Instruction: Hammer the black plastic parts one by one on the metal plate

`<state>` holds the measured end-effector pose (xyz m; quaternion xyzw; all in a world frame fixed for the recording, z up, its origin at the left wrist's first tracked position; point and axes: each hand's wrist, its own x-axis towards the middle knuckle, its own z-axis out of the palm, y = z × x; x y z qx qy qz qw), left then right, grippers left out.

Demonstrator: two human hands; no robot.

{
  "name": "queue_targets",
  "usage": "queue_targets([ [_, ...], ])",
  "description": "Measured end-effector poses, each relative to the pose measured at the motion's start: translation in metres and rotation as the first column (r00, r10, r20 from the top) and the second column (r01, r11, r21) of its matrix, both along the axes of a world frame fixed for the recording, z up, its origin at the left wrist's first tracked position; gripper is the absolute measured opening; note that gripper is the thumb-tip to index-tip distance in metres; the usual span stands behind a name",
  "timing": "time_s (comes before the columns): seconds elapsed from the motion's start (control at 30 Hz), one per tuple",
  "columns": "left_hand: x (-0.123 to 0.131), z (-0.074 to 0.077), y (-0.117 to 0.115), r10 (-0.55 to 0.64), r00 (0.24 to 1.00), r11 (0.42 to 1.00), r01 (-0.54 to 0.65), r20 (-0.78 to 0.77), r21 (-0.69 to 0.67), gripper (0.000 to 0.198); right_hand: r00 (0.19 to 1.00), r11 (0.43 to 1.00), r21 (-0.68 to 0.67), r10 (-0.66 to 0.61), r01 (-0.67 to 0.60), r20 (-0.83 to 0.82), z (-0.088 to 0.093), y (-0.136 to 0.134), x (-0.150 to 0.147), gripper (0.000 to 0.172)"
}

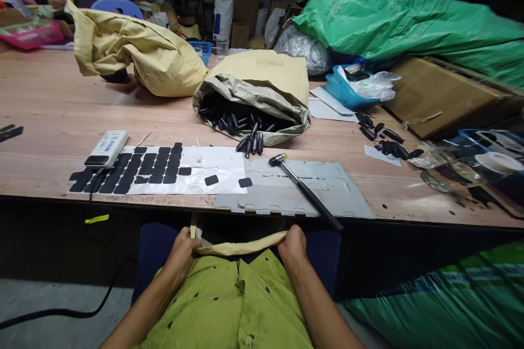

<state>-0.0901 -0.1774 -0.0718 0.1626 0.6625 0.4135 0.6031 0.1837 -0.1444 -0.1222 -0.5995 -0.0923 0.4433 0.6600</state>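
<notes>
Below the table's front edge, in my lap, a pale yellow woven sack (241, 247) is held by its rim. My left hand (183, 251) is closed on the left end of that rim, and my right hand (293, 245) grips the right end. The rim is stretched between them; the inside of the sack is dark and mostly hidden. On the table just beyond lies a hammer (305, 188) with a black handle, resting on a grey board (344, 191) and overhanging the edge. Farther back, an open yellow sack (262, 65) spills black tube-like parts (249, 131).
Left of the board is a white sheet (229, 158) with rows of black rounded pads (158, 166). A white device (108, 147) with a cable stands there. Another yellow sack (143, 54), a blue basin (347, 90), a carton (450, 92) and a green sack (368, 16) lie behind.
</notes>
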Motion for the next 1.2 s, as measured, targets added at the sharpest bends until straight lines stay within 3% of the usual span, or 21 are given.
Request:
queue_targets([
  [0.03,-0.004,0.01,-0.003,-0.148,0.974,0.988,0.152,-0.169,0.007,0.019,1.0,0.999,-0.033,0.016,-0.016,0.026,0.005,-0.006,0.003,0.013],
  [0.07,-0.009,0.022,-0.004,-0.294,0.898,0.953,0.303,-0.327,-0.026,0.016,0.996,0.995,-0.085,0.051,-0.044,0.078,0.01,-0.013,0.005,0.018],
  [0.1,-0.012,0.036,-0.003,-0.428,0.783,0.894,0.441,-0.451,-0.083,0.016,0.946,0.967,-0.209,0.197,-0.145,0.258,0.016,-0.019,0.006,0.02],
  [0.17,-0.012,0.065,0.008,-0.616,0.548,0.741,0.647,-0.566,-0.18,0.029,0.693,0.904,-0.37,0.408,-0.214,0.594,0.03,-0.03,0.004,0.021],
  [0.2,-0.009,0.08,0.019,-0.668,0.469,0.666,0.723,-0.578,-0.183,0.033,0.543,0.907,-0.373,0.416,-0.193,0.73,0.039,-0.034,0.002,0.02],
  [0.27,0.006,0.105,0.05,-0.678,0.413,0.566,0.821,-0.608,-0.073,0.034,0.278,0.931,-0.319,0.358,-0.178,0.891,0.059,-0.039,-0.003,0.016],
  [0.3,0.017,0.113,0.07,-0.641,0.417,0.554,0.833,-0.645,-0.012,0.034,0.195,0.941,-0.271,0.31,-0.205,0.931,0.069,-0.039,-0.005,0.016],
  [0.37,0.042,0.12,0.114,-0.514,0.431,0.581,0.811,-0.742,0.069,0.029,0.121,0.948,-0.171,0.209,-0.269,0.97,0.09,-0.035,-0.004,0.016],
  [0.47,0.077,0.111,0.179,-0.249,0.385,0.66,0.739,-0.889,0.136,0.024,0.076,0.948,-0.052,0.08,-0.315,0.994,0.115,-0.016,0.01,0.019],
  [0.53,0.094,0.1,0.21,-0.178,0.326,0.69,0.714,-0.928,0.119,0.029,-0.007,0.969,-0.006,0.004,-0.248,1.0,0.123,0.003,0.024,0.012],
  [0.63,0.103,0.086,0.235,-0.179,0.256,0.705,0.707,-0.95,0.058,0.023,-0.157,0.992,-0.082,0.066,-0.096,0.985,0.122,0.033,0.039,0.021],
  [0.73,0.091,0.081,0.236,-0.193,0.251,0.683,0.728,-0.948,0.054,0.014,-0.227,0.973,-0.223,0.205,-0.06,0.952,0.11,0.054,0.044,0.033],
  [0.87,0.055,0.082,0.206,-0.225,0.37,0.622,0.767,-0.901,0.159,0.016,-0.272,0.945,-0.328,0.312,-0.015,0.911,0.099,0.064,0.044,0.028],
  [0.97,0.036,0.082,0.177,-0.305,0.398,0.523,0.829,-0.865,0.197,0.018,-0.226,0.935,-0.354,0.34,-0.025,0.913,0.101,0.067,0.044,0.026],
  [1.07,0.031,0.081,0.159,-0.296,0.368,0.435,0.874,-0.882,0.219,0.016,-0.063,0.946,-0.306,0.301,-0.111,0.952,0.111,0.063,0.037,0.029],
  [1.13,0.032,0.079,0.156,-0.276,0.357,0.417,0.881,-0.892,0.224,0.016,0.099,0.946,-0.239,0.265,-0.217,0.959,0.119,0.055,0.024,0.032],
  [1.2,0.033,0.077,0.157,-0.277,0.35,0.414,0.884,-0.895,0.217,0.016,0.249,0.909,-0.206,0.307,-0.362,0.918,0.126,0.044,0.007,0.032],
])
